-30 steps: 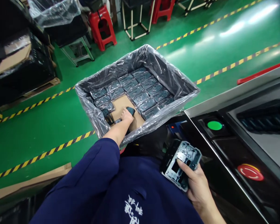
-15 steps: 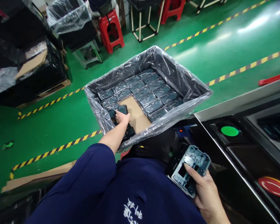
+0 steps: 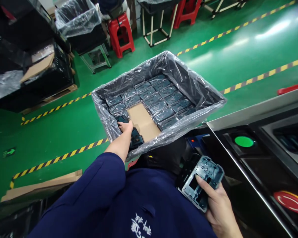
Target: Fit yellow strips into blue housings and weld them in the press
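The left hand (image 3: 125, 127) lies on a dark part (image 3: 123, 119) in the near-left corner of the lined crate (image 3: 193, 82); its grip cannot be told. Near right, the right hand (image 3: 215, 200) clasps a grey housing (image 3: 201, 178).

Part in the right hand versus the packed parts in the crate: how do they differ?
The held part is bare, pale grey, tilted in the right hand. The packed parts look dark, film-wrapped, and lie flat in rows inside the crate. Both are roughly rectangular.
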A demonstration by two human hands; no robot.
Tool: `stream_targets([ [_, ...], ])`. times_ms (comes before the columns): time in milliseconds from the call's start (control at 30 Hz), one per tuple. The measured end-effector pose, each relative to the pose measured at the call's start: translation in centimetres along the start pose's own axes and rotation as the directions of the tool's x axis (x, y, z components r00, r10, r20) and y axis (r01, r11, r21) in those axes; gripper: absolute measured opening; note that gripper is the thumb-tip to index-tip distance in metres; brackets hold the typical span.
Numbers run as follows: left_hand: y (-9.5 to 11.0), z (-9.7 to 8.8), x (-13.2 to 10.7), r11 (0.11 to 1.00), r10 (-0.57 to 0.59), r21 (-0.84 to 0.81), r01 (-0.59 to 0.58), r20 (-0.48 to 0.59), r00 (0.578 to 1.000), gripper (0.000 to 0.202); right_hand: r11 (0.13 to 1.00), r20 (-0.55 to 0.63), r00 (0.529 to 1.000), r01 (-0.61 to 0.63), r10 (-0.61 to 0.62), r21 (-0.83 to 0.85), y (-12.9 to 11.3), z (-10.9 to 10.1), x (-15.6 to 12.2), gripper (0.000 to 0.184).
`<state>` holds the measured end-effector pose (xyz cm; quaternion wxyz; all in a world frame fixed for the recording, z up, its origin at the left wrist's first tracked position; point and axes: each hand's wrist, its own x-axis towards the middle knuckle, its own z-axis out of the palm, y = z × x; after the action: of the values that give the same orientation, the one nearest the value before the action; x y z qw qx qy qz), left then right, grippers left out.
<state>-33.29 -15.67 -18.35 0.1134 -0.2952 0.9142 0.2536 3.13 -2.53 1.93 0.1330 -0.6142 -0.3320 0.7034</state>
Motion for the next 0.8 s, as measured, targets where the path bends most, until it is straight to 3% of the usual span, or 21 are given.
stream_targets([
  [200,-0.1,-0.1,0.1,0.998,0.017,0.061,-0.018,0.014,1.000,0.094,1.000,-0.020,1.000,0.013,-0.014,-0.005,0.1,-0.5,0.0,0.086],
  [433,0.1,-0.7,0.2,0.988,0.035,0.151,-0.040,0.034,0.999,0.124,0.999,0.003,1.000,0.021,-0.021,-0.026,-0.2,-0.2,-0.2,0.085],
  [600,0.2,-2.0,-0.8,0.980,0.078,0.178,-0.091,0.082,0.994,0.105,0.999,-0.011,1.000,0.026,-0.026,-0.032,-0.3,-0.3,-0.3,0.081],
  [700,0.4,-2.7,-1.9,0.966,0.167,0.167,-0.195,0.168,0.972,0.102,0.999,-0.024,0.999,0.021,-0.022,-0.042,-0.2,-0.6,-0.2,0.079],
  [800,0.5,-2.9,-3.2,0.956,0.221,0.115,-0.271,0.324,0.920,0.101,0.998,-0.026,0.999,0.021,-0.022,-0.055,-0.1,-0.7,-0.1,0.079],
])
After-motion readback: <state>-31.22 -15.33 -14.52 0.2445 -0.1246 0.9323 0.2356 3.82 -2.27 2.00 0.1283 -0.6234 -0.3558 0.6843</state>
